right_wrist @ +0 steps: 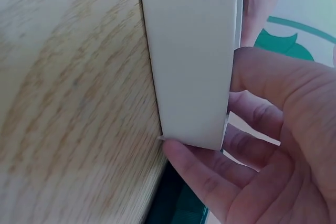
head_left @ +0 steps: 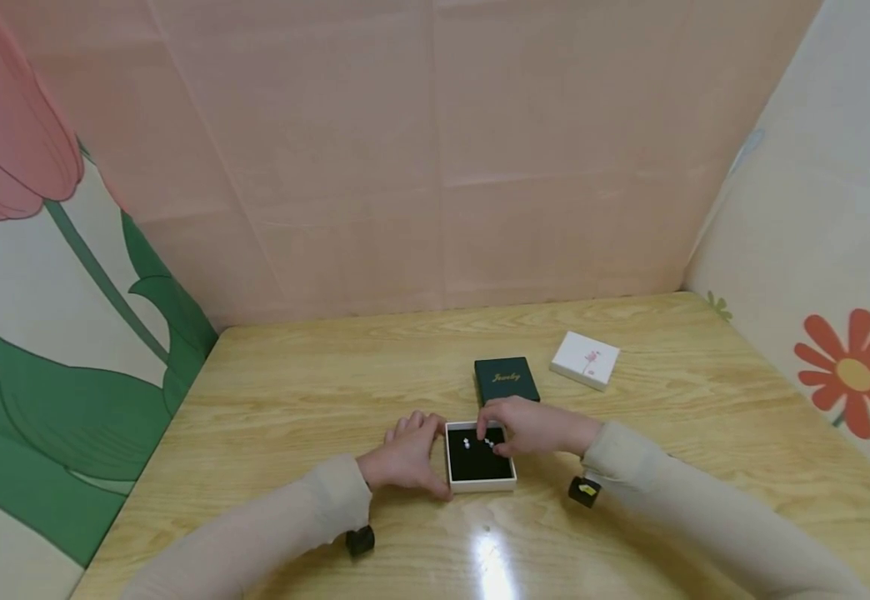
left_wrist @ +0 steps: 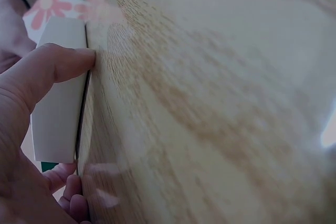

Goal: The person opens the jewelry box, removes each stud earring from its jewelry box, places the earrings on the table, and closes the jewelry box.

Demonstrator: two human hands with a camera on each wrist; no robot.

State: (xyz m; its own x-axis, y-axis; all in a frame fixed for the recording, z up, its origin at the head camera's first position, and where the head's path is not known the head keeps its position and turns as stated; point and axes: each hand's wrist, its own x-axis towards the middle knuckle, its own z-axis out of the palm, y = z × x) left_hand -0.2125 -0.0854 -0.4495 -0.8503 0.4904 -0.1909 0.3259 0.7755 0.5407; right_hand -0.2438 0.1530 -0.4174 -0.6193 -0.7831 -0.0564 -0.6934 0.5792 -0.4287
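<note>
I judge the box (head_left: 482, 486) light and stiff, its 2 ornaments (head_left: 467, 443) fragile: pinch edges. The left hand (head_left: 409, 457) grips it at 9 o'clock; the right hand's (head_left: 531, 427) hold, 2 o'clock, I can't tell.

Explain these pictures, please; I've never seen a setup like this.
No machine here: a person is working bare-handed. The wide picture comes from a head-worn camera, the close ones from the left and right wrists. On the wooden table are an open white box with black lining and small shiny pieces, a gold-lettered green box, and a pink-printed white box. The left hand grips the open white box; the right hand reaches inside, but whether it pinches anything is unclear.
</note>
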